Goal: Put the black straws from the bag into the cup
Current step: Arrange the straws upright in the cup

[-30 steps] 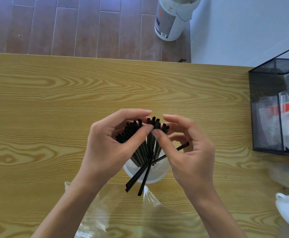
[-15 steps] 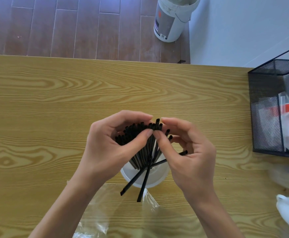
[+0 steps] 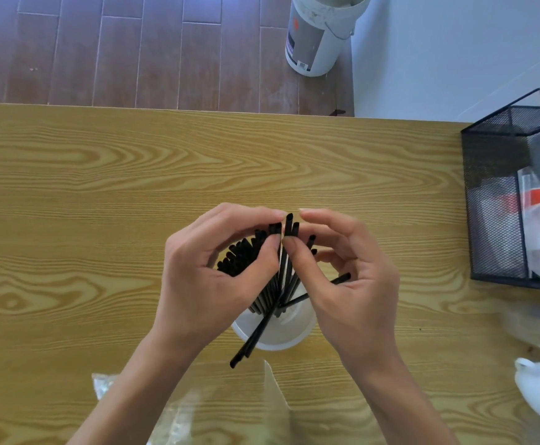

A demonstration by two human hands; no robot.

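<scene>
One wide-angle view only, worn on the person's head, looking steeply down and forward; the yellow wood-grain table (image 3: pixel 101 187) fills the middle and bottom of the frame, close up; brown plank floor (image 3: pixel 133 49) lies along the top; no second view overlaps.

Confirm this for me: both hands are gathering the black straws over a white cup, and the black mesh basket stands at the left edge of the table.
Not quite. The head view shows the black mesh basket at the right edge of the table, not the left. The rest holds: the left hand and right hand are gathering the black straws over the white cup.
</scene>
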